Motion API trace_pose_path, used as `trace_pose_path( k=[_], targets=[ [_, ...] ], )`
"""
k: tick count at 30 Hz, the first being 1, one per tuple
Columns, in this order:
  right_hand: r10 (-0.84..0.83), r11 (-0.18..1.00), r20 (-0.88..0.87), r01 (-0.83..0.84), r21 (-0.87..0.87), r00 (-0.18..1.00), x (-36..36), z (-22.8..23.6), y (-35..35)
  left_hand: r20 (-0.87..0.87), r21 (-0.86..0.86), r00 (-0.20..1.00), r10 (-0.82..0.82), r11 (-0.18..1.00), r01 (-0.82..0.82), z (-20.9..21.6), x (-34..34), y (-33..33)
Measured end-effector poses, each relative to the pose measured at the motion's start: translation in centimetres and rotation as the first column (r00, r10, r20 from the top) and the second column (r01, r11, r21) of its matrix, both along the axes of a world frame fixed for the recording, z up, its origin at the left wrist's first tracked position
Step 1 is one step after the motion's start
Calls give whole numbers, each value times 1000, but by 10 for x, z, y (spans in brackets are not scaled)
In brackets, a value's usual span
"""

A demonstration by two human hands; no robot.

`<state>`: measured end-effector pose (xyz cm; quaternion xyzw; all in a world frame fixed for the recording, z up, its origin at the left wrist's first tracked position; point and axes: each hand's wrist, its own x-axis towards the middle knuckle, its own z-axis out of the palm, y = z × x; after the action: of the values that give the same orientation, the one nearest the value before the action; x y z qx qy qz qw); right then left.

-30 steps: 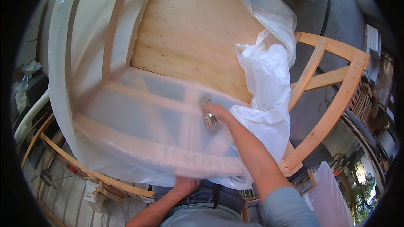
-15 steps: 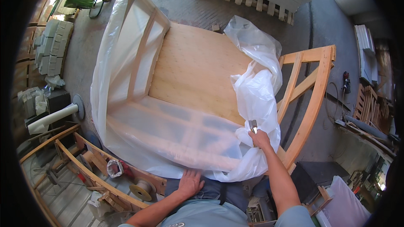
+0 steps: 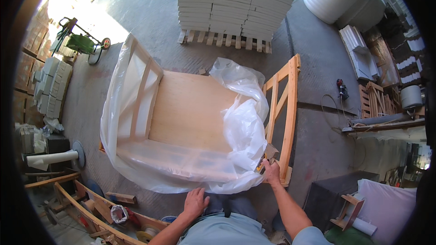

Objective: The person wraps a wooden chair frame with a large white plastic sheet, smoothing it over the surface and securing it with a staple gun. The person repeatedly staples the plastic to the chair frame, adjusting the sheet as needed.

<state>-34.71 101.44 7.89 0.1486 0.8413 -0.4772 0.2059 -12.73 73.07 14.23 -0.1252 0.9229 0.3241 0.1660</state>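
Observation:
A large wooden frame stands in front of me with a plywood panel (image 3: 193, 109) inside it. Clear plastic film (image 3: 177, 159) drapes over its left and near sides and lies bunched (image 3: 245, 122) along the right. My left hand (image 3: 196, 201) rests on the film at the near edge, fingers extended and holding nothing. At the near right corner, my right hand (image 3: 271, 172) grips a black-and-yellow hand tool (image 3: 262, 163) that looks like a staple gun. Its front end is hard to make out against the film and wood.
Bare slats (image 3: 289, 109) form the frame's right end. Beyond it, a pallet (image 3: 222, 40) carries stacked white boards (image 3: 229, 7). A curved wooden frame (image 3: 86, 199) lies at lower left. A green hand truck (image 3: 79, 43) stands far left. A red power tool (image 3: 341, 89) lies on the floor at right.
My view has tilted up, showing more floor and the stacked boards. My right hand, with the tool, has moved to the near right corner. The left hand stays by the near edge.

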Motion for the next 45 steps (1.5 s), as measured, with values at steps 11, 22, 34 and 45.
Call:
trace_pose_path(
  k=[11, 22, 34, 45],
  targets=[
    [-455, 830, -101, 380, -409, 885, 95, 40, 51, -92, 83, 988, 123, 990, -116, 7, 61, 8],
    [-268, 852, 105, 286, -438, 958, 172, 96, 94, -297, 129, 947, 125, 988, -90, 14, -24, 49],
    [165, 841, 154, -57, -538, 974, 106, 123, 204, 371, -16, 884, 285, 953, -301, -84, -165, 156],
    [264, 889, 159, -176, -424, 951, -36, 109, 278, 440, -284, 832, 339, 931, -229, -81, -182, 218]
  ],
)
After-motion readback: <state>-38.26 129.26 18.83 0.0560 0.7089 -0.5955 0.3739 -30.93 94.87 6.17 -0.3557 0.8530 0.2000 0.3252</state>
